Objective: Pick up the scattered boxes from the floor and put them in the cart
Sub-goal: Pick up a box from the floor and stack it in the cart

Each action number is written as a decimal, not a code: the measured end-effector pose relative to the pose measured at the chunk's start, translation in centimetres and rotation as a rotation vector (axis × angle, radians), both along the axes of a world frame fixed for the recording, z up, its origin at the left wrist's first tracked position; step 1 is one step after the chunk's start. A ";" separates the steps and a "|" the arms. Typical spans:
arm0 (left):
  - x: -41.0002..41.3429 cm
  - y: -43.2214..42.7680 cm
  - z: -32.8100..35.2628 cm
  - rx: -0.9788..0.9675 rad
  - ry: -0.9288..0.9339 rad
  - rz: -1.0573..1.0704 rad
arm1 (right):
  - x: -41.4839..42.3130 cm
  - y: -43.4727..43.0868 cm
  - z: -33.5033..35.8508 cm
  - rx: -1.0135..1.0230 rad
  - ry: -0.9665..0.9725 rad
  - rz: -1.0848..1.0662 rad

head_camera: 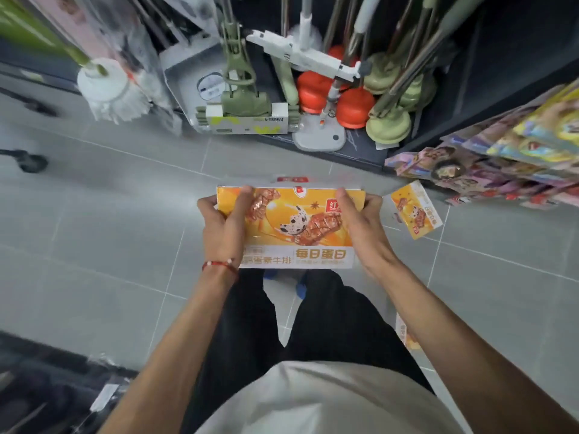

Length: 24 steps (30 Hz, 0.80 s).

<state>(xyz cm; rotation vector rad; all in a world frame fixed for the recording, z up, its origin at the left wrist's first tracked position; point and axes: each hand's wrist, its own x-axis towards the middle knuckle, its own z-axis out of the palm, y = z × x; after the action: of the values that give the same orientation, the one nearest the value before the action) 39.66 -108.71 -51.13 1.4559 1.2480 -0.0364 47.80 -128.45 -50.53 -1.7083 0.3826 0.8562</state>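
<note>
Holding an orange box (294, 227) with both hands, in the air above the grey tiled floor (109, 214) and in front of the black trousers (250, 324). Gripping its left short end with the left hand (224, 223): thumb laid over the printed top face, other fingers curled round the edge. Gripping its right short end with the right hand (363, 220) in the same way, thumb on top and fingers wrapped round the side. Printed face turned up, with pictures of meat skewers and a spotted egg, and a white band with characters along the near edge. Wearing a red string bracelet (219, 264) on the left wrist.

Showing just behind the far edge of the held box a small white and red part of a further box (289, 179); cannot tell if lying on the floor. Lying on the tiles to the right, near the right hand but apart from it, a second box (416, 209), turned at an angle. Lying lower right, partly hidden by the right forearm, a third box (402, 332).

Standing at the top, against a dark shelf: a green sponge mop (241, 98), a white mop head (109, 89), orange plungers (316, 89) and pale green plungers (388, 123). Stacked at the right, colourful packets (501, 145). Blurred at the left edge, a black wheel (31, 162). Peeking out just below the held box, blue shoes (300, 289).
</note>
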 end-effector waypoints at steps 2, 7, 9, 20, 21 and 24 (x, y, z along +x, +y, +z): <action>-2.1 0.9 2.5 0.005 -0.027 0.062 | -0.4 1.6 2.9 0.005 -0.035 0.068; -6.7 4.3 6.6 -0.001 -0.094 0.185 | -1.9 6.8 7.2 0.054 -0.097 0.176; -8.4 6.0 7.9 0.008 -0.121 0.230 | -2.7 9.4 8.4 0.073 -0.124 0.212; -18.2 19.7 12.1 0.103 -0.254 0.391 | -10.1 24.5 13.3 0.204 -0.219 0.374; -18.9 20.8 12.5 0.099 -0.262 0.410 | -10.7 25.8 13.3 0.216 -0.221 0.384; -20.4 24.0 13.4 0.097 -0.273 0.455 | -11.8 29.7 13.3 0.241 -0.196 0.407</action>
<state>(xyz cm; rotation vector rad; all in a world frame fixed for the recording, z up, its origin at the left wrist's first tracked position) 19.25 -84.67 -37.75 1.1805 1.3369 0.5180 35.96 -98.79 -37.23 -1.6473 -0.2029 0.9703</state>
